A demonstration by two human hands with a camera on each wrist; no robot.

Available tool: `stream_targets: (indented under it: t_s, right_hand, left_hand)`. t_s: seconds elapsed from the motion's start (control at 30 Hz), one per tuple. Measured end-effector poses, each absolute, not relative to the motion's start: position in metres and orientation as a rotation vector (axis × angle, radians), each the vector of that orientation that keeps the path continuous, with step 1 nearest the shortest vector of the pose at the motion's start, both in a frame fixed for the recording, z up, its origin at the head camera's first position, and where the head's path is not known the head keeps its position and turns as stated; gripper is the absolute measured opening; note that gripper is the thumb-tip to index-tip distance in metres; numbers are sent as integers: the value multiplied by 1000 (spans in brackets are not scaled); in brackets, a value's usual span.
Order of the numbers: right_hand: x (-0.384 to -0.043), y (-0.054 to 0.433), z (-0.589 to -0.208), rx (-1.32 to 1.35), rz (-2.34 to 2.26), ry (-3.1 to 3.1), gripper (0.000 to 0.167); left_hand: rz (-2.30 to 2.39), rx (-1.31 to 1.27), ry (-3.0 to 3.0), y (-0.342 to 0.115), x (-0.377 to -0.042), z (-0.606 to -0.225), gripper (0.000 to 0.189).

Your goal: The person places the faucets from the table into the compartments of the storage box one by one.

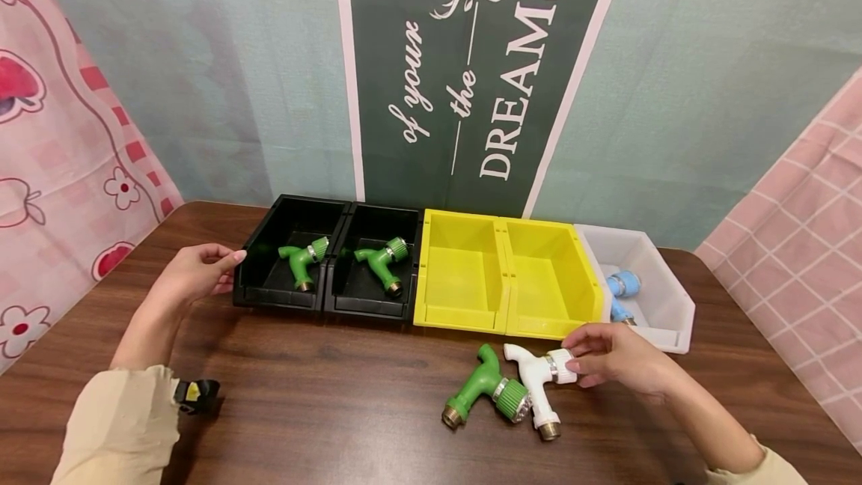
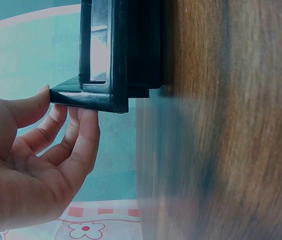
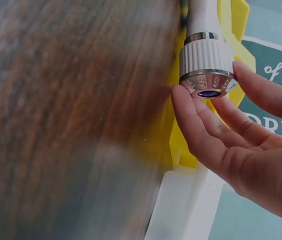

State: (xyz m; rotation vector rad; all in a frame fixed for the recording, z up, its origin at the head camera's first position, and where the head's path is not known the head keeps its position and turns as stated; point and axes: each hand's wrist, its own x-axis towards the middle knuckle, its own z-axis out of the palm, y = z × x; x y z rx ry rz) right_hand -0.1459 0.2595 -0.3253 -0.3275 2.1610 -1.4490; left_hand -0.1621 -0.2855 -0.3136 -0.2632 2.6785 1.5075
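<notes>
My right hand (image 1: 616, 361) holds a white faucet (image 1: 536, 376) by its ribbed knob. In the right wrist view, thumb and fingertips lie on opposite sides of the knob (image 3: 206, 57). A green faucet (image 1: 480, 388) lies on the table just left of it, its knob close to the white body. My left hand (image 1: 195, 275) grips the outer side of the leftmost black bin (image 1: 279, 296). In the left wrist view, the thumb (image 2: 33, 106) sits at the bin's rim and the other fingers touch its outer wall.
Beside that bin stand another black bin (image 1: 367, 307), two yellow bins (image 1: 465, 275) and a white bin (image 1: 663, 298), all in a row. Each black bin contains a green faucet (image 1: 382, 264); a blue faucet (image 1: 622, 284) lies in the white one. A printed cloth (image 1: 289, 96) hangs behind.
</notes>
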Motion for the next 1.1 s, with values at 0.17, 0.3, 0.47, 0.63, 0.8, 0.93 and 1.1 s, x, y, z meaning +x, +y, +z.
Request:
stream_targets:
  t_s: [0.17,0.3,0.47,0.63,0.8,0.93,1.1]
  right_hand:
    - [-145,260,-325,-333,-1473,2130,40]
    - [-144,260,-325,-323,-1497,2106,40]
    - [-144,260,-325,-325,-1522,2081,39]
    - [-143,259,-323,-344,-1531,2074,38]
    - [-143,257,-320,-342,-1518,2112,38]
    - [-143,257,-319,-337,-1518,2127,39]
    - [-143,257,-317,-360,-1505,2144,38]
  left_hand:
    - [1501,-260,2685,-286,-162,-313,42]
    - [1503,-260,2680,-285,-162,-313,42]
    - [1501,-264,2668,-286,-162,-313,42]
    - [1501,-261,2668,-286,-162,-313,43]
    - [1506,-257,2664,-286,-162,-313,43]
    - [1502,-262,2663,-286,-162,-313,43]
    - [1499,-266,2655,-286,-162,-313,43]
